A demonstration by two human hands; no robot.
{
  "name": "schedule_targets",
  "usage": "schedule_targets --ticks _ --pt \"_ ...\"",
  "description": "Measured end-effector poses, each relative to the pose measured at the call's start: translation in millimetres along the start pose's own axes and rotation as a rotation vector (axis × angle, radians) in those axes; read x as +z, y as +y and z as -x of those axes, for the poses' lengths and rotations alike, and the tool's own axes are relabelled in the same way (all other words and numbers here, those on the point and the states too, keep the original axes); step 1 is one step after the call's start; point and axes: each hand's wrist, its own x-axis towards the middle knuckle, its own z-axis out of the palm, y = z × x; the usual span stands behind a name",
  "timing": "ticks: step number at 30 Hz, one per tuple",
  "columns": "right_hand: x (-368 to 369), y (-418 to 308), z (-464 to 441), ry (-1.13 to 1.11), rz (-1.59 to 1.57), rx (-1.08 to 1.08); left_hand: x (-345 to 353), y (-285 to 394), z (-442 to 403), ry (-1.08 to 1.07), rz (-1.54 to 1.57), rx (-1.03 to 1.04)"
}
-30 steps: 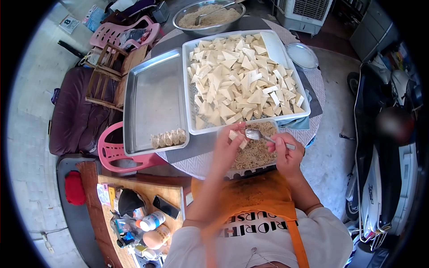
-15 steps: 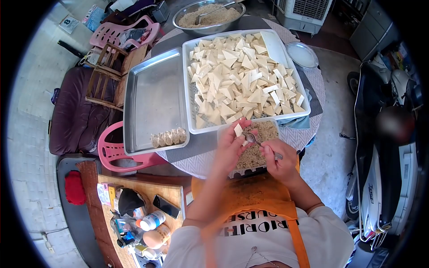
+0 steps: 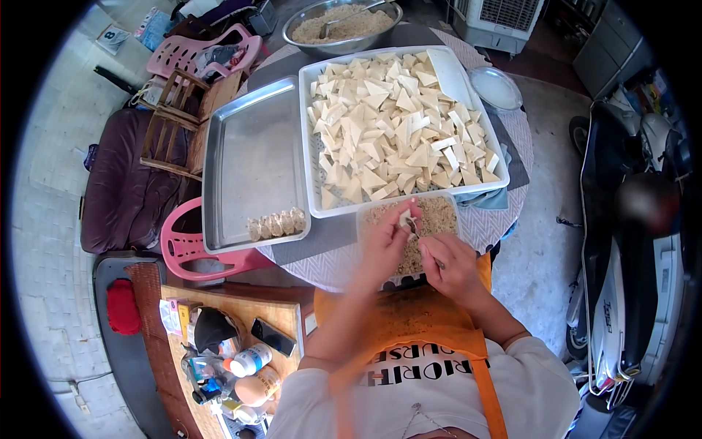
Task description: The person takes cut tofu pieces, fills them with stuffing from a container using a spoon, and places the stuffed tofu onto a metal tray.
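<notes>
My left hand [image 3: 392,238] is closed around a pale tofu piece [image 3: 405,219], its fingers pinched over the plastic container [image 3: 360,228] of crumbly brown filling [image 3: 436,216]. My right hand [image 3: 451,265] grips a metal spoon [image 3: 414,230] by its handle; the bowl of the spoon is against the tofu piece, partly hidden by my fingers. Just beyond, a white tray [image 3: 316,192] is heaped with pale tofu triangles [image 3: 395,124]. To the left, a shallow metal tray [image 3: 252,154] holds a short row of filled pieces [image 3: 276,224] in its near right corner.
A steel bowl [image 3: 311,47] of filling with a spoon stands at the table's far side. A round plate [image 3: 496,89] sits right of the white tray. A pink chair [image 3: 191,241] and a wooden side table [image 3: 292,322] with bottles and a phone [image 3: 273,336] are at left.
The spoon has tilted more steeply and its bowl has come up against the tofu. My right hand has shifted slightly down and left, and my left fingers have closed further around the piece.
</notes>
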Motion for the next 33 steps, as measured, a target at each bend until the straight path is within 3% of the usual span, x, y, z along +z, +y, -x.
schedule_targets --ticks 2,5,8,9,12,15,18,21,24,27,33 --pt "6.0 5.0 3.9 0.02 -0.007 0.0 0.5 -5.3 2.1 0.009 -0.034 0.014" --pt "6.1 20.0 18.8 0.056 -0.335 0.365 -4.6 -3.7 5.7 0.052 0.104 -0.049" --pt "-4.3 32.1 16.2 0.185 -0.375 0.657 -8.9 9.1 4.3 0.113 0.237 -0.082" --pt "-4.0 37.6 11.7 0.164 -0.225 0.551 -9.1 12.7 2.4 0.134 0.263 -0.079" --pt "8.6 53.6 14.8 -0.106 -0.13 0.547 -10.1 5.0 -1.2 0.134 0.239 0.009" --pt "19.9 52.8 19.3 -0.14 -0.386 0.73 -11.0 3.0 -2.4 0.186 0.219 -0.037" --pt "9.7 57.6 19.1 0.01 -0.619 0.975 -15.0 8.2 2.1 0.274 0.357 -0.12" --pt "-7.4 57.4 15.2 0.125 -0.715 0.99 -15.9 10.6 3.5 0.24 0.389 -0.115" --pt "-13.0 50.3 11.6 0.207 -0.813 0.948 -13.1 -4.9 -2.1 0.117 0.044 -0.057" --pt "-8.3 41.0 8.4 0.211 -0.803 0.908 -2.3 -3.1 -4.3 0.046 -0.011 -0.069" --pt "-4.4 21.4 0.4 0.042 -0.418 0.634 0.4 -4.3 -3.6 0.083 0.113 -0.218"
